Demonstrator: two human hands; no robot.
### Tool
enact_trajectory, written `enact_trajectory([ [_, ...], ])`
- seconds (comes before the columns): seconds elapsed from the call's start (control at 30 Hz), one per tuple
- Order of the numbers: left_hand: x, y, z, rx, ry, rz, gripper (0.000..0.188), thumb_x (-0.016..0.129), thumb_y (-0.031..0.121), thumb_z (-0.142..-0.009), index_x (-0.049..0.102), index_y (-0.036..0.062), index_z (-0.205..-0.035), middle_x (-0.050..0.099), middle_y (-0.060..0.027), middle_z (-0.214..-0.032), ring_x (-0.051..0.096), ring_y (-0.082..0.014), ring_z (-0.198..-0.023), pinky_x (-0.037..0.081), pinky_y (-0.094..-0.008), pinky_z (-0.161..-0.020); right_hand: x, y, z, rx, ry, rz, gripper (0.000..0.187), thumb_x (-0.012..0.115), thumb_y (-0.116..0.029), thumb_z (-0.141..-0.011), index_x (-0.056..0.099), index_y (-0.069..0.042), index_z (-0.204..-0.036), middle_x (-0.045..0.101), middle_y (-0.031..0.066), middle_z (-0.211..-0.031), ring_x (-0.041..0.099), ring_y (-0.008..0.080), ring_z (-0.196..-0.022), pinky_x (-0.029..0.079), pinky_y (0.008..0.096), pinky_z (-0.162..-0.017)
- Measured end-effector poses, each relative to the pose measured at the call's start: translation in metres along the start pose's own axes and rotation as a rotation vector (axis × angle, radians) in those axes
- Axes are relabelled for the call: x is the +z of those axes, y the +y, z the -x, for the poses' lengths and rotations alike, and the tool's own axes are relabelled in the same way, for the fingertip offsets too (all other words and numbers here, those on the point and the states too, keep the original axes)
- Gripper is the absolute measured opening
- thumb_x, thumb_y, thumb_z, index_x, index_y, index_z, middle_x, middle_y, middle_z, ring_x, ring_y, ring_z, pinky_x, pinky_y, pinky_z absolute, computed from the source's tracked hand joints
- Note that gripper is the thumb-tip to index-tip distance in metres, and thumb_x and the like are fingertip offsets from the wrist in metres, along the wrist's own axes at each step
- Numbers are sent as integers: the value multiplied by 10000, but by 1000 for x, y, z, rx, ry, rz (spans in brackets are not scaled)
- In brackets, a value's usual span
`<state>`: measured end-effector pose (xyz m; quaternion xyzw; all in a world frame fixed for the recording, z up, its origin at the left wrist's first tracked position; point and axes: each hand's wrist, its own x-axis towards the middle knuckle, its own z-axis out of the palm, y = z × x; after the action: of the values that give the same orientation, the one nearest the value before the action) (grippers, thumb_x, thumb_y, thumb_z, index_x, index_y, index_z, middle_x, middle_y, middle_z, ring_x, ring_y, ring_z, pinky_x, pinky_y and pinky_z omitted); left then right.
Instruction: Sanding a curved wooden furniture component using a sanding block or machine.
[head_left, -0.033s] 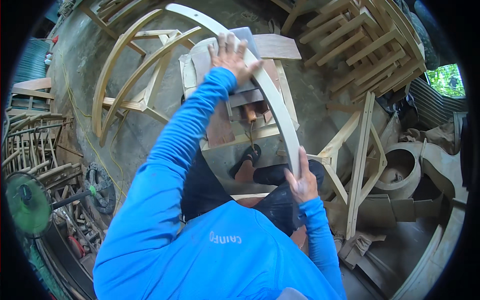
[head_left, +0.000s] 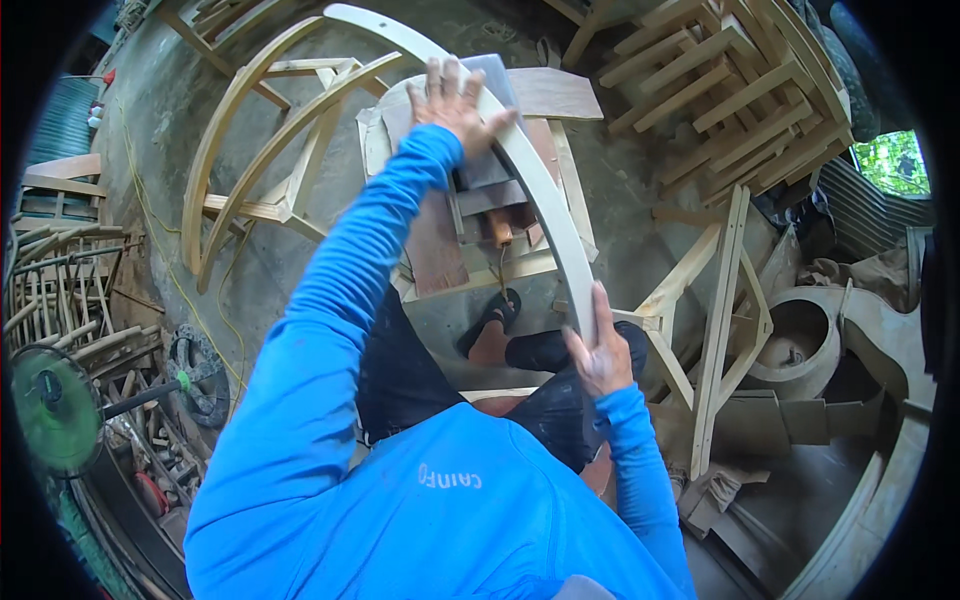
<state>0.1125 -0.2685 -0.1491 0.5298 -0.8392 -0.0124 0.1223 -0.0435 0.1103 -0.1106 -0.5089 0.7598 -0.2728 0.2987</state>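
A long curved strip of pale wood (head_left: 545,195) arcs from the upper left down toward my right knee. My left hand (head_left: 447,108) lies flat across its upper half, fingers spread and thumb stretched out to the right. At the near end, my right hand (head_left: 606,352) grips the strip between thumb and fingers. Beneath the strip stands a low wooden work stand (head_left: 440,245) with a grey plate (head_left: 488,80) jutting out past my left hand. An orange-brown cylindrical part with a cord (head_left: 499,228) shows under the stand's top.
A curved wooden frame (head_left: 235,130) stands to the left, near a yellow cord (head_left: 150,210). Stacked wooden frames (head_left: 735,90) fill the far right, with another wooden frame (head_left: 722,320) nearer. A green fan (head_left: 57,408) and piled wood lie at left. My sandalled foot (head_left: 492,325) is below the stand.
The curved strip has shifted slightly toward the upper left. My left hand has moved a little left with it, and my right hand has risen slightly.
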Motion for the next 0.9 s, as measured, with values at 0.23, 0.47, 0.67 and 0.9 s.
enact_trajectory([
  [0.23, 6, -111, -102, -182, -46, -2, 1063, 372, 935, -829, 285, 249, -1636, 89, -166, -1734, -26, -372, -1604, 23, -665, -1241, 13, -41, -138, -172, -34, 94, 792, 669, -425, -955, 272, -269, -1623, 703, 327, -1056, 692, 505, -982, 548, 543, -850],
  [0.47, -16, -95, -98, -370, -91, 16, 1022, 466, 836, -854, 233, 246, -1656, 35, -173, -1739, -45, -371, -1604, 14, -641, -1251, 25, -57, -169, -187, -94, 80, 792, 642, -498, -951, 279, -291, -1623, 692, 328, -1135, 694, 499, -990, 539, 514, -945],
  [0.67, -10, 66, 43, -195, -70, 166, 1005, 525, 678, -866, 243, 121, -1654, 37, -227, -1728, -74, -392, -1601, -18, -633, -1246, 16, -10, -65, -121, -53, 40, 939, 642, -255, -810, 206, -256, -1641, 693, 327, -1081, 683, 524, -951, 556, 552, -859],
  [0.9, -28, 101, 75, -127, -127, 49, 960, 483, 664, -898, 250, 115, -1650, 57, -230, -1724, -56, -386, -1603, -75, -609, -1246, 12, 23, 85, 1, 124, 141, 877, 773, -190, -792, 379, -59, -1566, 618, 241, -1266, 657, 444, -1038, 556, 484, -877],
])
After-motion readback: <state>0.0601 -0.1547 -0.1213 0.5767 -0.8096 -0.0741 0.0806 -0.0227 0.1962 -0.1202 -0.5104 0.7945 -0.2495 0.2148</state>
